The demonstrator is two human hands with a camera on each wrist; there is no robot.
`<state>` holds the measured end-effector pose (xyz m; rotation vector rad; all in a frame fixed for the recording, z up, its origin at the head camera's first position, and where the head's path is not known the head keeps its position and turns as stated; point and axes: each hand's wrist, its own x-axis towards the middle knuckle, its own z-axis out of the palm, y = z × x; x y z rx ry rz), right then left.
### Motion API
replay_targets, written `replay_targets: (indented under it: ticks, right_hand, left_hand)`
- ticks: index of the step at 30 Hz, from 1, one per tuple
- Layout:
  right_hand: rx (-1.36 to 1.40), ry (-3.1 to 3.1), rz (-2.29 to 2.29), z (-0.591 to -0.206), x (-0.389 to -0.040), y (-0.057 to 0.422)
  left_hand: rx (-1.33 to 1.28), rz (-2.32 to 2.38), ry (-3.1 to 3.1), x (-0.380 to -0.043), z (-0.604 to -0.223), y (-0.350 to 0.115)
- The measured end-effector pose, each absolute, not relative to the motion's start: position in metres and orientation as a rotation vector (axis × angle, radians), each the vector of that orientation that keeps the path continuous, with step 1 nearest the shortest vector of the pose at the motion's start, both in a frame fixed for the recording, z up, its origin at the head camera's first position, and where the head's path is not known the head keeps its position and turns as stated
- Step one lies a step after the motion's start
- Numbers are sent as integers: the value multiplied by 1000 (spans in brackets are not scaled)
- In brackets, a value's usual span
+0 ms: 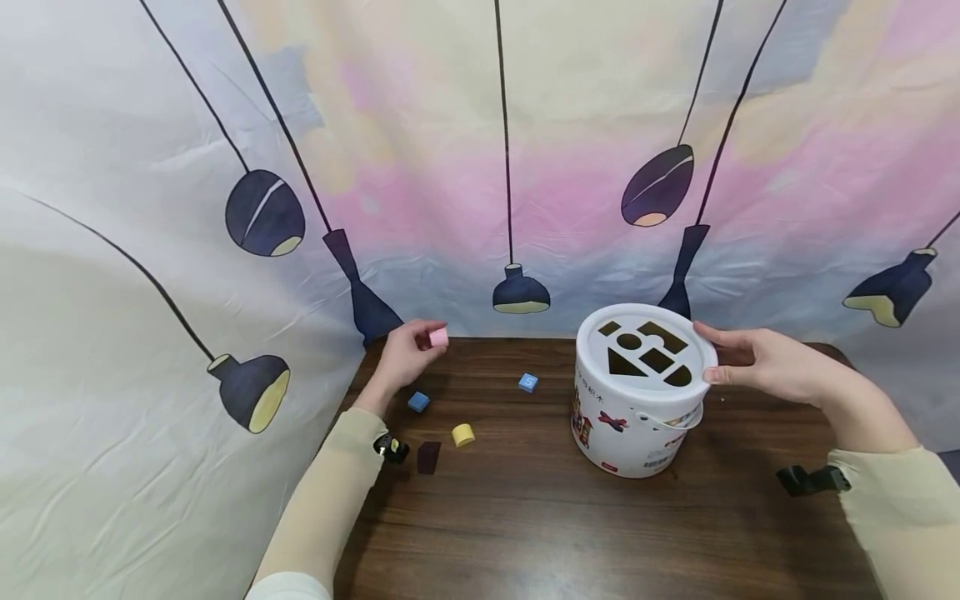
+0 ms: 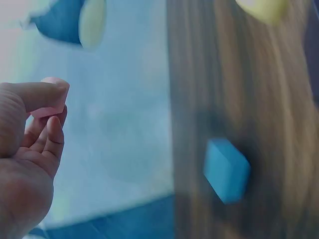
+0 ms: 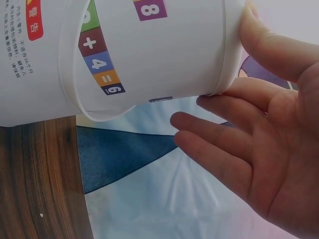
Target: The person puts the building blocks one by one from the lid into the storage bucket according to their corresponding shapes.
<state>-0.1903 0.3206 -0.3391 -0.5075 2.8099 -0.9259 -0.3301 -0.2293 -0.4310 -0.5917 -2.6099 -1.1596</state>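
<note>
Pink block (image 1: pixel 438 337) wants light pinching: my left hand (image 1: pixel 405 358) is clamping it between fingertips, right hand (image 1: pixel 776 367), fingers spread, bracing the bucket (image 1: pixel 633 446).

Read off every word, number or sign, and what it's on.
"警告": red label on the white bucket.
"内含小零件, 不适合36个月": small print beside it, otherwise cut off or blurred.
"8": purple square on the bucket.
"+ 4 = 6": coloured strip there; preceding green square partly hidden.
"5": blue block nearer the bucket.
Unreadable: edge-on square; tiny bucket print, head view.
</note>
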Motion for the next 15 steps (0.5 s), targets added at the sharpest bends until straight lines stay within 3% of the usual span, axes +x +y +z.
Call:
replay_targets:
  ticks: [15]
  right_hand:
    - [-511, 2808, -931, -340, -189, 321]
  left_hand:
    - [-1100, -1302, -2433, -284, -376, -125]
